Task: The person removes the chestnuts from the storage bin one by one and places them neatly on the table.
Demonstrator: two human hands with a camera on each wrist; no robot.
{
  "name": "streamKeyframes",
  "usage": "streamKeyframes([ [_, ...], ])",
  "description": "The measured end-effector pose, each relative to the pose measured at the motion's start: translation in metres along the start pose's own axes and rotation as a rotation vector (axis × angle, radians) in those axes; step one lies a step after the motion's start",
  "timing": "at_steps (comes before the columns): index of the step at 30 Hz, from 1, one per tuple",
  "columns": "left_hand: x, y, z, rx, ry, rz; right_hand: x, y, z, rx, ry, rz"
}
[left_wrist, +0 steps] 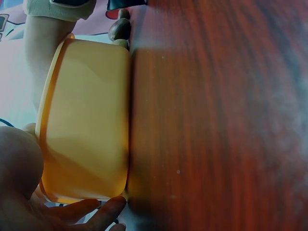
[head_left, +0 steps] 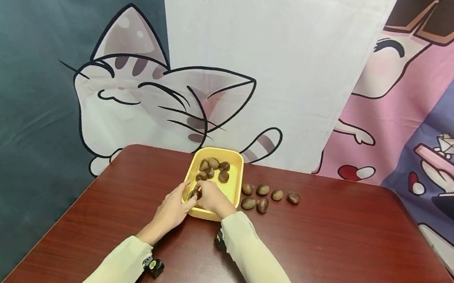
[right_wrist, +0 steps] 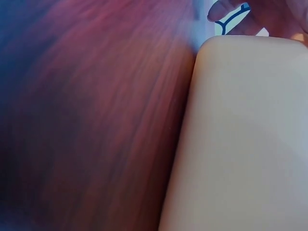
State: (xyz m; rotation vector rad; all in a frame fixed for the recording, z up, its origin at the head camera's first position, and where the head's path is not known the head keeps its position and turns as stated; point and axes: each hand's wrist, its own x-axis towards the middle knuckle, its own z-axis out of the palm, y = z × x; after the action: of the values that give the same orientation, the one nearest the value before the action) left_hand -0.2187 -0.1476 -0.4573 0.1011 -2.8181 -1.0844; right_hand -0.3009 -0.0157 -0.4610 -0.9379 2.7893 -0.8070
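My left hand (head_left: 173,204) blocks the near left corner of the box (head_left: 206,214), and my right hand (head_left: 212,196) fills the near end. Inside, chestnuts (head_left: 214,163) crowd the far left and middle; I have bare floor along the right. Loose nuts (head_left: 262,190) stand just outside the right wall. I could pass over the table (head_left: 345,248) at near right; the backdrop (head_left: 302,75) bars the far side.

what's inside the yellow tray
In the yellow tray, several chestnuts lie toward the far end, and one more shows at the right hand. That hand covers part of the near end, so whether others lie beneath it cannot be seen.
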Motion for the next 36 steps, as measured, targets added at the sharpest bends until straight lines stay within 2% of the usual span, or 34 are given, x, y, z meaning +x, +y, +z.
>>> streamKeyframes([
  [13, 0.001, 0.002, -0.001, 0.001, -0.003, -0.007, -0.003, -0.002, -0.008, 0.099, 0.071, 0.029],
  [17, 0.000, 0.001, 0.000, 0.009, -0.001, 0.001, -0.004, -0.002, -0.009, 0.152, 0.111, 0.035],
  [24, -0.004, -0.001, 0.001, 0.003, -0.019, -0.023, -0.007, -0.003, -0.011, 0.228, 0.198, 0.045],
  [29, -0.002, 0.002, -0.001, 0.007, -0.006, -0.003, -0.010, -0.005, -0.022, 0.276, 0.272, 0.070],
  [36, -0.001, 0.003, -0.003, 0.026, -0.007, -0.014, -0.021, -0.006, -0.045, 0.287, 0.313, 0.012],
])
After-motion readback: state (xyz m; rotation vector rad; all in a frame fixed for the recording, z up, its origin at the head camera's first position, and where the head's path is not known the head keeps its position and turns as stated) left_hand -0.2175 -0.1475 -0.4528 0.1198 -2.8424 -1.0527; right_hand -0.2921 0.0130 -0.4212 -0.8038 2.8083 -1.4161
